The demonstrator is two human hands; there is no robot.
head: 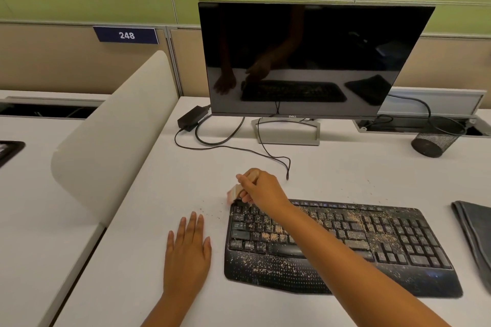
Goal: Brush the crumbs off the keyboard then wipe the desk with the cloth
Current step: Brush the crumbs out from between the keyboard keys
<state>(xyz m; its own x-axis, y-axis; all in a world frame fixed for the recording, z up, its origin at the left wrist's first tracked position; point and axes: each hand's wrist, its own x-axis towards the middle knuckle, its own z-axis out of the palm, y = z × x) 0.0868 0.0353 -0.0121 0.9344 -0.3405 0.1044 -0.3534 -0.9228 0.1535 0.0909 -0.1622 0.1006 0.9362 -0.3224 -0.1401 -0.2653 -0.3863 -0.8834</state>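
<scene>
Head view puts the keyboard (340, 244) at five o'clock on the worktop (345, 167), thick with crumbs (271, 236). My right hand (261, 188) grips the brush (235, 194) at its ten o'clock corner; my left hand (188, 244) lies flat alongside. Brushing has barely begun, I judge; next, long strokes toward bare worktop at nine o'clock. The cloth (475, 236) waits at three o'clock.

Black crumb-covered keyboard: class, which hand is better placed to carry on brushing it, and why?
Right. The right hand already grips the small wooden brush at the black crumb-covered keyboard's far-left corner; the left hand lies flat on the white desk.
</scene>
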